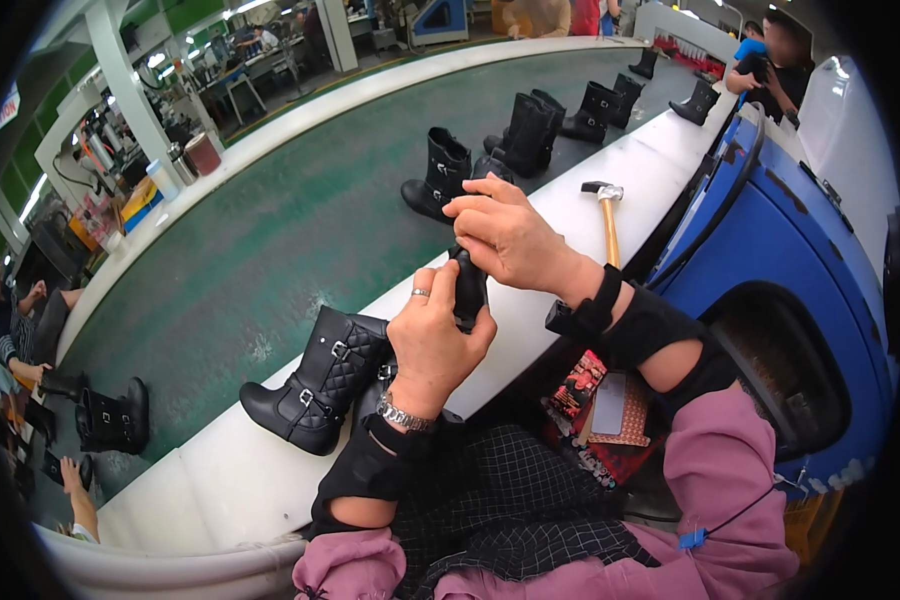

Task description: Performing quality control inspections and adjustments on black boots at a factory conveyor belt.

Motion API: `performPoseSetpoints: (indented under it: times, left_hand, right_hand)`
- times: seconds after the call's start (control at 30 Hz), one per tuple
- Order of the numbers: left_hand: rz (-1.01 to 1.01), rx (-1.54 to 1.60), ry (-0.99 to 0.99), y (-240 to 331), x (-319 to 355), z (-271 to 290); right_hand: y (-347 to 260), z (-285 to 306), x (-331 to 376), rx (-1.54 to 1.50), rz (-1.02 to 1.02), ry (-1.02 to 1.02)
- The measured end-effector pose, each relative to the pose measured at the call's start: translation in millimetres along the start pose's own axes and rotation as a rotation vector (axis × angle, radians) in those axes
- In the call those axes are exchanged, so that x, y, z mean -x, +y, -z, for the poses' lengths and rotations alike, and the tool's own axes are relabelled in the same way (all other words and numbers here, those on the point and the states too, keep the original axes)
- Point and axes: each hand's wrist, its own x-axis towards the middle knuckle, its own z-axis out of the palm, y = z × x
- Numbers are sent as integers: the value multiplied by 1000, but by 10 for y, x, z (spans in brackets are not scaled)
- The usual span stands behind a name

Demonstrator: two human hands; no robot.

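In front of me, both hands are closed on a black boot (pixel 471 290), much of it hidden by my fingers. My left hand (pixel 432 345), with a ring and a metal watch, grips it from the near left. Bent over its upper end are the fingers of my right hand (pixel 515 235); whether they pinch something small there I cannot tell. Beside my left wrist, a quilted black boot (pixel 315 385) with two buckles stands on the white ledge. Partly behind that wrist shows another buckled black piece (pixel 383 374). Beyond my right hand stands a buckled boot (pixel 438 175).
A hammer (pixel 608 215) with a wooden handle lies on the white ledge (pixel 560 280). Along the green conveyor belt (pixel 240 250) stand several black boots (pixel 525 130). A blue machine (pixel 770 270) is at my right. Co-workers are at far right and left, one with a hand (pixel 73 478) near boots.
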Motion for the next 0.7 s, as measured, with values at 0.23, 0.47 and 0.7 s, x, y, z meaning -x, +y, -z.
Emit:
performPoseSetpoints:
  times: [0.23,0.47,0.7]
  left_hand:
    - [12,-65,-45,55,19,26]
    - [-10,-141,-39,53,22,39]
    - [11,-129,-37,50,-10,29]
  right_hand:
    - [29,18,78,-218,-199,-104]
    - [52,-32,-89,-227,-150,-167]
    - [57,-335,-129,-130,-197,62]
